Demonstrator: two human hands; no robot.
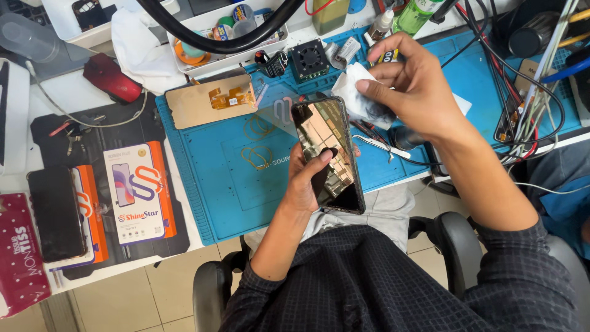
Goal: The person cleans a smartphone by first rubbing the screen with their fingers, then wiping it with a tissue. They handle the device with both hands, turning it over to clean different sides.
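My left hand (309, 178) grips a black smartphone (329, 132) from below, thumb resting on its glossy, reflective screen. The phone is tilted upright over the blue work mat (227, 166). My right hand (410, 83) is above and to the right of the phone, pinching a crumpled white wipe (362, 98) stained dark in places. The wipe hangs just off the phone's upper right corner.
A tan display panel with an orange flex cable (209, 101) lies on the mat's far left. Two orange-and-white boxes (138, 190) and a dark phone (55, 212) sit left. A red mouse (110, 77), a white tray (224, 34), bottles and tangled cables (528, 92) crowd the back and right.
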